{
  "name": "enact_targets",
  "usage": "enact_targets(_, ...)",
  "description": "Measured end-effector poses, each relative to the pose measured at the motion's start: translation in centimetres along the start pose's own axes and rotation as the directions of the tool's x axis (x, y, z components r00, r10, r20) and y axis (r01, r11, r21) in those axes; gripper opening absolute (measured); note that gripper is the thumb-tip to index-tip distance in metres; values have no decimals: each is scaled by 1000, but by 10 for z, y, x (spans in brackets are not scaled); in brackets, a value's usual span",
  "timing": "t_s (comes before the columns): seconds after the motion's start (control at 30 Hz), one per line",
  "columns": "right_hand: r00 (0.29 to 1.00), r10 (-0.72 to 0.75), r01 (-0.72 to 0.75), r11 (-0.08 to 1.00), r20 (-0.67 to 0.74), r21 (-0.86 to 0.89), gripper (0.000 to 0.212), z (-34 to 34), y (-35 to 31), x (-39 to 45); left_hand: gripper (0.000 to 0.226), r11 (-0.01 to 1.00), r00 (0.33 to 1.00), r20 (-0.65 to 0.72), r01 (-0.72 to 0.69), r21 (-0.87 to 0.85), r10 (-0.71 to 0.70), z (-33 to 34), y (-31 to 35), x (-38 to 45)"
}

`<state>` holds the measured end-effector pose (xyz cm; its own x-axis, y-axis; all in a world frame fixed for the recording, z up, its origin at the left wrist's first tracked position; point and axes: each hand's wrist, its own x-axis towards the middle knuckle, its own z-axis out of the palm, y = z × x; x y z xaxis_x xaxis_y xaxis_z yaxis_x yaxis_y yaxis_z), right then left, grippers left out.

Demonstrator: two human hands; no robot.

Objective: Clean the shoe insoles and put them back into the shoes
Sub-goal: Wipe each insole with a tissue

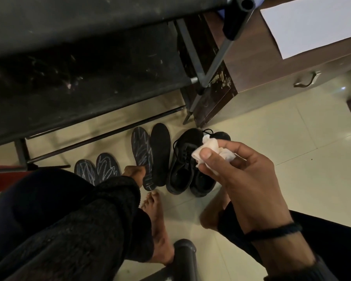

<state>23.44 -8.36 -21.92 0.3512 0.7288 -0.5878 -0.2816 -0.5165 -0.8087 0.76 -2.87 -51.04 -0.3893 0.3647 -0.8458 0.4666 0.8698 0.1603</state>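
Several insoles lie on the tiled floor. Two short ones with white scribbles (97, 169) sit at the left. A long scribbled insole (141, 151) and a plain black insole (160, 153) lie side by side. A pair of black lace-up shoes (182, 171) stands to the right of them. My left hand (135, 173), mostly hidden by a dark knitted sleeve, reaches down and its fingers curl on the lower part of the long scribbled insole. My right hand (237, 175) hovers above the shoes and pinches a crumpled white tissue (211, 149).
A black metal shoe rack (79, 78) fills the upper left, its lower bar just behind the insoles. A brown wooden cabinet (282, 63) with a handle and a white sheet stands at the right. My bare feet (158, 226) rest on the floor. A dark tube (185, 254) rises at the bottom.
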Motion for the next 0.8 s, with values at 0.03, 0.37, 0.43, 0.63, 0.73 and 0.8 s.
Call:
enact_targets(0.03, 1000, -6, 6, 1000, 3, -1, 23, 1, -1, 0, 38, 999, 1000, -9, -22, -28, 21, -4, 2, -7)
enact_targets(0.37, 999, -21, 27, 989, -41, 143, 24, 13, -25, -14, 46, 990, 989, -85, -125, -57, 120, -53, 33, -19)
enact_targets(0.43, 999, -33, 40, 986, -42, 165, 26, 13, -32, -24, 26, 988, 990, -27, -137, -70, 135, -66, 45, -41)
enact_targets(0.63, 988, -137, 151, 961, -76, 233, 32, 3, -51, -70, 11, 950, 919, 241, -302, -84, 313, -104, 50, -204)
enact_targets(0.73, 980, -187, 197, 940, -60, 278, 27, -8, -64, -101, 29, 885, 835, 296, -447, -129, 465, -123, 40, -256)
enact_targets(0.8, 976, -214, 218, 924, -49, 313, 25, -17, -73, -126, 36, 837, 771, 325, -509, -201, 547, -137, 27, -294)
